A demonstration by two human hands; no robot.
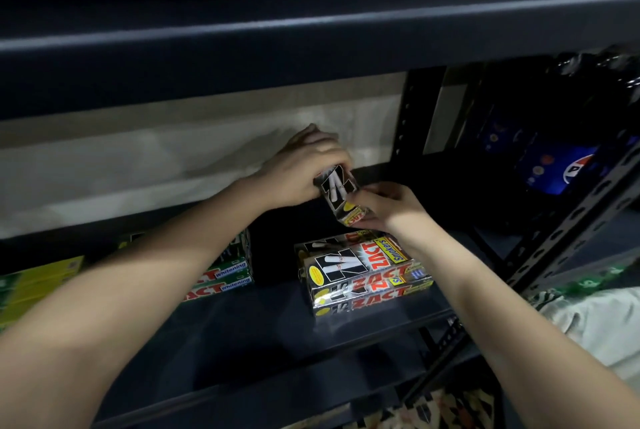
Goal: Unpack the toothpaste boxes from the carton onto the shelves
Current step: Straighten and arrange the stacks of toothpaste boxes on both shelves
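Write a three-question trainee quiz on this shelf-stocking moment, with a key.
1. True or false: both hands hold one toothpaste box.
2. Which lies under that box? A) the shrink-wrapped pack B) the Whitening boxes
3. Fill in: the yellow word on the pack reads ____.

Key: 1 true, left hand and right hand both grip it. 2 A. 3 Smoker's.
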